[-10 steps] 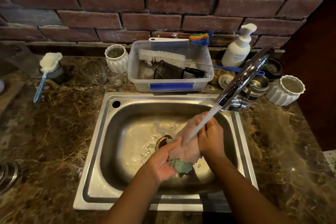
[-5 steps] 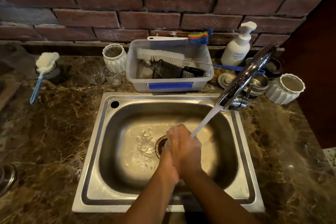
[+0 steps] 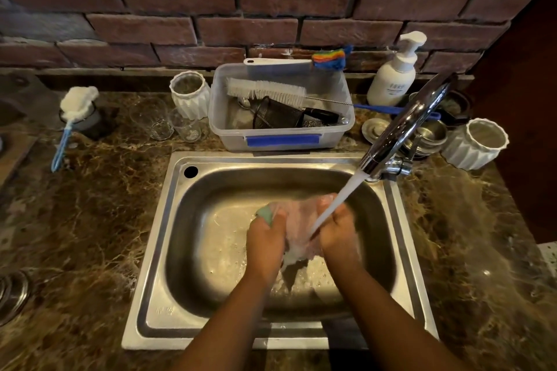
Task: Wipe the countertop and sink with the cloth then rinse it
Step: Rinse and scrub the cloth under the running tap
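Here, left hand (image 3: 265, 238) and right hand (image 3: 339, 230), both fisted, stretch the cloth (image 3: 301, 220) under the faucet (image 3: 404, 126) stream.

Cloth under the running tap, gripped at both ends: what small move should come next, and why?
Probably rub the two hands together again to work the water through. The cloth is stretched between the left hand and right hand over the sink, with the stream from the faucet striking only its right part; the green corner by the left hand sits outside the stream.
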`<state>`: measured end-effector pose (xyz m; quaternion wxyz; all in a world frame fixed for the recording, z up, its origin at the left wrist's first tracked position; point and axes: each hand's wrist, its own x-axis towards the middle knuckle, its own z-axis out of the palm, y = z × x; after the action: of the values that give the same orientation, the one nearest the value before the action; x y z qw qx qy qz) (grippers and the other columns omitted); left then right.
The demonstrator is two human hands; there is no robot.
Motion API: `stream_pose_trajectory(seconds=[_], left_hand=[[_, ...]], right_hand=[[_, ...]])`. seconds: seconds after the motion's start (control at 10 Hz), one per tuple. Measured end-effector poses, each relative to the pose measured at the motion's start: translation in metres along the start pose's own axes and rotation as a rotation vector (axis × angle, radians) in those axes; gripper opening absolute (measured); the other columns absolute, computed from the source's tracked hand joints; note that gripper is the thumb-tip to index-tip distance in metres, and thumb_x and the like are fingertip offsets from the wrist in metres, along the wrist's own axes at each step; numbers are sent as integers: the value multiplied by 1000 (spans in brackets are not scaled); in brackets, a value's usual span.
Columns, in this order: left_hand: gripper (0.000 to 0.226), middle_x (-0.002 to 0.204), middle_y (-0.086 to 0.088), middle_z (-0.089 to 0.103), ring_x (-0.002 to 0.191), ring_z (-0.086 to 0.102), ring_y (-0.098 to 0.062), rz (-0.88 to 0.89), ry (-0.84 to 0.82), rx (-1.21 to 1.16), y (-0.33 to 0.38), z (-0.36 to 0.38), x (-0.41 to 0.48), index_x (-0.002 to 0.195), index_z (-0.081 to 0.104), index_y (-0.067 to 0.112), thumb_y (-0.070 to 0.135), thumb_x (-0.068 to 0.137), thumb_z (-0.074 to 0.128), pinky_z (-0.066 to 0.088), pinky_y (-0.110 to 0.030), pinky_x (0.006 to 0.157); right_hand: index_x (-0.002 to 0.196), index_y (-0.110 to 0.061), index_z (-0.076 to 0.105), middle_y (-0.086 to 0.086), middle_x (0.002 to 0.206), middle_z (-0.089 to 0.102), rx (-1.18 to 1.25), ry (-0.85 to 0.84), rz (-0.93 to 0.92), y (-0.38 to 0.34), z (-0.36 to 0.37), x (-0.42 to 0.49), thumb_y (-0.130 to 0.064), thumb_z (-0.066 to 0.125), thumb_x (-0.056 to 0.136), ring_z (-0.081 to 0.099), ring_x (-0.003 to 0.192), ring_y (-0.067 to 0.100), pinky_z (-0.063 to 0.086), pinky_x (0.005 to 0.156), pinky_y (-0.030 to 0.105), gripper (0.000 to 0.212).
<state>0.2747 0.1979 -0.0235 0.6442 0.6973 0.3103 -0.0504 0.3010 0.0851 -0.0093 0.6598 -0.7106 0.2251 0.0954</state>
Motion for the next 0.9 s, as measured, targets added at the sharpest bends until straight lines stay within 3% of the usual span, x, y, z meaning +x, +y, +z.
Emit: stream_pose_trajectory(seconds=[0.1,0.2,0.3,0.4,0.5,0.6,0.7,0.8,0.9], left_hand=[[39,83,-12,68,75,68,-28,272,-42,366,7,-6,5,89,68,15,49,98,50,55,-34,57],[24,80,-5,73,75,71,-20,380,-149,464,14,-15,9,93,74,13,32,99,60,61,-43,66],[14,87,9,76,86,73,-9,317,-220,194,20,-17,3,98,74,29,24,100,61,62,-32,71],[15,88,0,76,87,74,-19,150,-127,-112,14,0,-4,95,69,22,17,102,57,58,-30,69],[20,94,-19,74,90,73,-31,-44,-88,-334,8,5,-8,95,69,16,22,104,52,57,-39,76],[22,92,-4,73,92,72,-28,-168,-124,-406,-5,18,-13,105,68,17,25,106,47,58,-31,73],[24,94,2,60,107,59,-35,-143,-143,-186,-18,35,-23,114,66,13,15,98,49,54,-26,85],[44,109,-9,64,113,60,-27,-361,-418,-797,-22,24,-30,132,60,9,36,99,54,48,-37,98],[52,125,-17,69,106,68,-28,-261,-308,-511,-3,15,-27,133,64,9,45,95,56,58,-39,84]], right_hand=[[104,-10,62,15,97,64,63,88,13,-9,1,-2,-23,41,106,62,90,33,54,82,47,24],[90,-28,55,11,94,61,12,134,-58,-12,-10,0,-28,39,107,62,84,25,55,71,39,23],[85,-31,57,6,84,60,-221,104,-183,-13,-12,0,-43,48,98,63,78,27,54,71,43,19],[83,-21,57,-1,69,51,-362,127,-224,-6,-3,-9,-39,49,100,55,60,8,45,59,30,26],[97,-6,64,-4,73,59,-380,160,-323,-8,10,-35,-18,47,105,57,56,-4,45,53,12,21],[103,-6,65,-3,87,60,-468,37,-517,-4,24,-54,-21,50,93,48,68,0,37,64,8,23],[93,-19,60,-3,79,61,-627,-78,-456,2,29,-51,-31,46,98,54,72,14,46,67,29,20],[84,-27,56,-11,76,56,-530,-142,-213,0,14,-28,-32,52,99,53,74,11,45,75,32,16],[95,-29,61,-10,87,63,-553,-27,-160,6,-1,-3,-24,63,92,63,87,18,55,83,37,7]])
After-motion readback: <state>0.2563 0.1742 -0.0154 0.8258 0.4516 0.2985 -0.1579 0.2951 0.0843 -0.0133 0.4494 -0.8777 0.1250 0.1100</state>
